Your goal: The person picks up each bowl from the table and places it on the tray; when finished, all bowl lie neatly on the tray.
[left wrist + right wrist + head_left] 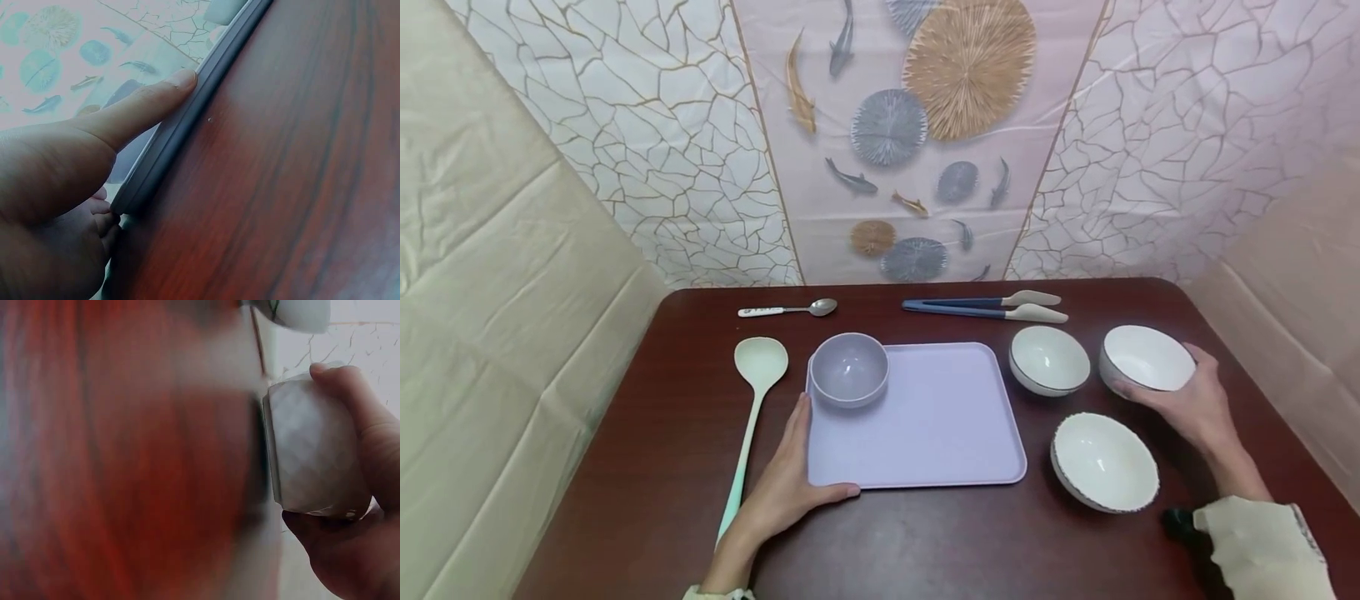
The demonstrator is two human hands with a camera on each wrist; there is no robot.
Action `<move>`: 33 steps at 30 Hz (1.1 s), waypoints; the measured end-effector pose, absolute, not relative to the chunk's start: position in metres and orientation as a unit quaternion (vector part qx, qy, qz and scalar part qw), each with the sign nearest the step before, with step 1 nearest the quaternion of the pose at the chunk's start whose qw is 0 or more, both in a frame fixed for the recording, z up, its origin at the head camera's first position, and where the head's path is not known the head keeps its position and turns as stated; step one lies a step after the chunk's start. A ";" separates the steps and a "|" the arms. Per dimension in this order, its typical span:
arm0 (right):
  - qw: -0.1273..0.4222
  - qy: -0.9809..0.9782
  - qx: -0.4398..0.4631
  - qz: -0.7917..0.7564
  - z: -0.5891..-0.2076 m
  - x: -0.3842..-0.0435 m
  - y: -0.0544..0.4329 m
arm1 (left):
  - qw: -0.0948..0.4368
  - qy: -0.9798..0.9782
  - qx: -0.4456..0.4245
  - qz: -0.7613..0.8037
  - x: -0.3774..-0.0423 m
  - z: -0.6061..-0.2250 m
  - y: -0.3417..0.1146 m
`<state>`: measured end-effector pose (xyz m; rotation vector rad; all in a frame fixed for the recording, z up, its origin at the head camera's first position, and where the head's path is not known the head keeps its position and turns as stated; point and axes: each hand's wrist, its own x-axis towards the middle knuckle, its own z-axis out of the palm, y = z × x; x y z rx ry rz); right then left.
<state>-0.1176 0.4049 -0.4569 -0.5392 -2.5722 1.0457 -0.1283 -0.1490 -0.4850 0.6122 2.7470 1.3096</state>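
My left hand (pixel 786 483) spans the near left corner of a lilac tray (pixel 936 417), its thumb straight along the front rim and its fingers along the left side. In the left wrist view the thumb (pixel 150 103) touches the rim. A grey-lilac bowl (pixel 850 371) sits in the tray's far left corner. On the right, my right hand (pixel 1198 404) grips a white bowl (pixel 1150 358) by its sides, thumb toward the near left and fingers round the far right. The right wrist view shows this bowl's faceted outer wall (pixel 315 444) between thumb and fingers.
Two more bowls stand right of the tray: a pale dark-rimmed one (pixel 1048 360) and a cream rough-rimmed one (pixel 1105 462). Blue-handled tongs (pixel 985 308) and a teaspoon (pixel 790 309) lie along the back. A pale green ladle (pixel 752 417) lies left of the tray.
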 end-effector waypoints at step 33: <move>0.144 -0.887 0.005 0.438 -0.358 -0.156 0.203 | 0.017 0.885 0.209 0.416 -0.132 -0.484 -0.151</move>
